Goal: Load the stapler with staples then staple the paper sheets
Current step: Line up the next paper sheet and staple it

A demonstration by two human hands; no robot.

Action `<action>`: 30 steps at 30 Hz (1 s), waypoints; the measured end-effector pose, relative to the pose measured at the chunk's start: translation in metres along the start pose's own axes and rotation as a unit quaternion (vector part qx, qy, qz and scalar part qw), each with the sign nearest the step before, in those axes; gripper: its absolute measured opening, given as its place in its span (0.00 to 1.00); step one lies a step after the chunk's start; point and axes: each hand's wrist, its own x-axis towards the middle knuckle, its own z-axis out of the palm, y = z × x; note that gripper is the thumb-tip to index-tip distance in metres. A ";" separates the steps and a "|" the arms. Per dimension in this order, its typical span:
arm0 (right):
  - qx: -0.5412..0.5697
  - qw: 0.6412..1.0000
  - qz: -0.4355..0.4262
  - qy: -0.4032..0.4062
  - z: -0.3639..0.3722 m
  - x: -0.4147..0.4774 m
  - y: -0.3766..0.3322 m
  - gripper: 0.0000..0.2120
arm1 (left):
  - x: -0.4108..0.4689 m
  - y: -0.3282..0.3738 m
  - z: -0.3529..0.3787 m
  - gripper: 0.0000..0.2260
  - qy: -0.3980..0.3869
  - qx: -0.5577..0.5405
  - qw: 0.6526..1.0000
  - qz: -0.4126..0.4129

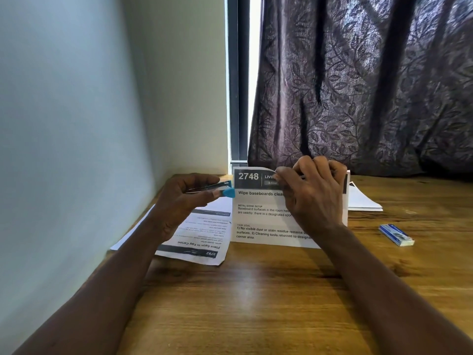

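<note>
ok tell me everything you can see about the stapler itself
The stapler is small and slim, with a dark, metallic-looking body and a bright blue plastic-looking tip. It is held off the wooden table in the left hand, lying roughly level, blue end pointing right at the upper left corner of the printed sheets that the right hand holds up. Fingers cover much of it; whether it grips the paper can't be told.

staple box (396,234) right of sheets (266,221), on table (256,303)

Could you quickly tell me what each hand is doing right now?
Left hand: closed around the stapler.
Right hand: closed on the top edge of the paper sheets.
</note>
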 end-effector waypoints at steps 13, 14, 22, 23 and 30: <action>0.011 1.000 -0.007 0.009 0.002 -0.001 -0.003 0.07 | 0.001 -0.004 0.000 0.19 -0.032 -0.021 0.999 0.000; 0.014 1.000 -0.009 0.012 0.002 -0.001 -0.003 0.07 | 0.001 -0.004 0.000 0.19 -0.033 -0.020 0.999 0.000; 0.031 0.999 -0.011 0.022 0.001 0.000 -0.005 0.10 | 0.002 -0.001 0.000 0.14 -0.049 -0.018 0.999 0.001; 0.031 0.999 -0.012 0.021 0.001 0.000 -0.004 0.10 | 0.002 -0.001 0.000 0.15 -0.047 -0.019 0.999 0.001; 0.041 0.999 -0.019 0.019 -0.001 0.003 -0.006 0.10 | 0.003 0.001 -0.001 0.17 -0.044 -0.023 0.999 0.003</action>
